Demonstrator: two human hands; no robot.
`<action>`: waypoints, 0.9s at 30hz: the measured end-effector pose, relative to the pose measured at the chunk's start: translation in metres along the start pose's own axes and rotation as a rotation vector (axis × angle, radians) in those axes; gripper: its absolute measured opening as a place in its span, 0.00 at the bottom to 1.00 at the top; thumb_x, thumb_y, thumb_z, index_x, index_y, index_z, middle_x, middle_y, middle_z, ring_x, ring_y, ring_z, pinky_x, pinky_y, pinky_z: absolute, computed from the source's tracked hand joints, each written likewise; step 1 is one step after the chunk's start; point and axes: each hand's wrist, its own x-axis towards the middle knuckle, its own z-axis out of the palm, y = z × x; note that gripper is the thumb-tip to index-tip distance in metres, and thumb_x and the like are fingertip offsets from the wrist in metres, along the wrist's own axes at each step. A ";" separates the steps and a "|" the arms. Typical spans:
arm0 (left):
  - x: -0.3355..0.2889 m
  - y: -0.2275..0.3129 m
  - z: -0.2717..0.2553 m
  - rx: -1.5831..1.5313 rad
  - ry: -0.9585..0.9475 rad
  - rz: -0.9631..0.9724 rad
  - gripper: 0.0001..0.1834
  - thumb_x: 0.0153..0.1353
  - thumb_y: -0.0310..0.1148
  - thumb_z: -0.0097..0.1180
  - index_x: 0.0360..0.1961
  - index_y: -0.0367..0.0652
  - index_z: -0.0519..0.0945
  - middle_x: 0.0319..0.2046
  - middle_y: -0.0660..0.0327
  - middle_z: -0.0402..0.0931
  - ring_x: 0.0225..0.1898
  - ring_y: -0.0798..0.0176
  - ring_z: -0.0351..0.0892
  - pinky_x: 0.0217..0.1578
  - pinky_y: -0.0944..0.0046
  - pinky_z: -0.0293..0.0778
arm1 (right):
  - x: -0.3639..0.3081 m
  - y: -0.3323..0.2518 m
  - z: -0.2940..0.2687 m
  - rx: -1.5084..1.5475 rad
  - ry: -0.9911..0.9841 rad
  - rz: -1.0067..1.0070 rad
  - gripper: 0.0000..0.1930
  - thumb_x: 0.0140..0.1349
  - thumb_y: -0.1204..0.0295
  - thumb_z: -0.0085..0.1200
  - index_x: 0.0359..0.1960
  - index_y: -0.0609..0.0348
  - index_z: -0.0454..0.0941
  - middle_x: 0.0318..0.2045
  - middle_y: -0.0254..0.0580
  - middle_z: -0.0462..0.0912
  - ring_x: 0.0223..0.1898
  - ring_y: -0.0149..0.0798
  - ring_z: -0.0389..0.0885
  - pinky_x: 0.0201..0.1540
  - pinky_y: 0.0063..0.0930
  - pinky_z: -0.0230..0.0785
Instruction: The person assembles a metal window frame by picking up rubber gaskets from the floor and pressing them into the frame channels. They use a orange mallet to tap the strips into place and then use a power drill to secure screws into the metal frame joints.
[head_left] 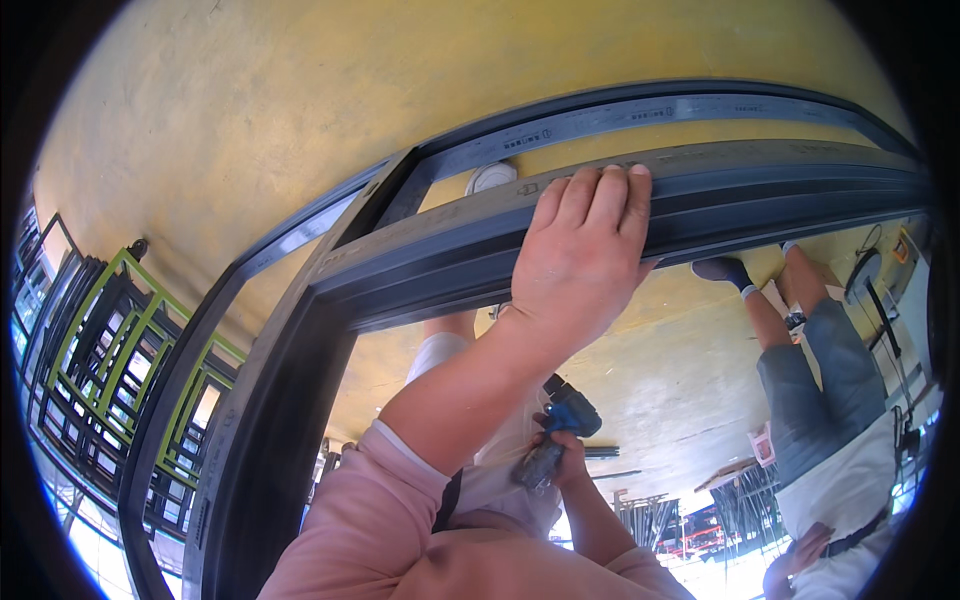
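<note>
1. Dark metal frame [780,205]: a bar of it lies directly under the left fingers, running out to both sides of them.
2. Co-worker [835,370] in grey shorts: to the right of both hands' fingers, well apart.
3. Green frames [110,345]: far left of the left fingers, among dark ones.
4. Left hand [580,255]: fingers side by side, clamped over the bar, tips on its upper face.
5. Blue-and-black drill [572,412]: within the right fingers, below the left ones.
6. Right hand [570,455]: fingers closed around the drill's grip.
</note>
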 end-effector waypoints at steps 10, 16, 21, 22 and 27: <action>0.000 0.003 -0.003 0.026 -0.009 0.005 0.41 0.34 0.39 0.79 0.54 0.39 0.78 0.42 0.59 0.74 0.47 0.56 0.77 0.50 0.59 0.72 | 0.008 0.012 -0.024 0.055 -0.049 0.000 0.28 0.56 0.73 0.54 0.62 0.53 0.69 0.53 0.44 0.81 0.38 0.43 0.84 0.40 0.46 0.83; -0.003 0.002 0.000 0.074 -0.017 -0.037 0.40 0.39 0.43 0.78 0.55 0.41 0.77 0.47 0.58 0.74 0.51 0.53 0.74 0.53 0.56 0.69 | 0.011 0.013 -0.031 0.050 -0.061 0.009 0.29 0.55 0.71 0.55 0.62 0.51 0.69 0.54 0.43 0.80 0.38 0.43 0.84 0.44 0.44 0.82; -0.003 0.002 -0.003 0.131 -0.094 -0.038 0.41 0.44 0.47 0.76 0.59 0.42 0.75 0.50 0.56 0.74 0.54 0.51 0.73 0.56 0.53 0.68 | 0.009 0.015 -0.023 0.028 -0.071 -0.048 0.30 0.56 0.72 0.55 0.64 0.51 0.68 0.56 0.44 0.80 0.38 0.42 0.84 0.43 0.40 0.82; -0.007 0.001 -0.003 0.124 -0.059 -0.043 0.41 0.47 0.47 0.75 0.61 0.42 0.75 0.52 0.55 0.74 0.54 0.50 0.73 0.56 0.52 0.68 | 0.008 0.016 -0.024 0.032 -0.059 -0.065 0.30 0.56 0.72 0.54 0.64 0.52 0.67 0.56 0.45 0.80 0.38 0.42 0.84 0.43 0.39 0.82; -0.046 -0.024 -0.001 -0.028 0.366 0.458 0.23 0.48 0.27 0.70 0.48 0.46 0.84 0.40 0.61 0.81 0.48 0.52 0.76 0.51 0.53 0.68 | 0.004 0.015 -0.006 -0.024 -0.011 -0.196 0.28 0.54 0.76 0.53 0.60 0.63 0.70 0.53 0.48 0.81 0.36 0.41 0.85 0.38 0.35 0.80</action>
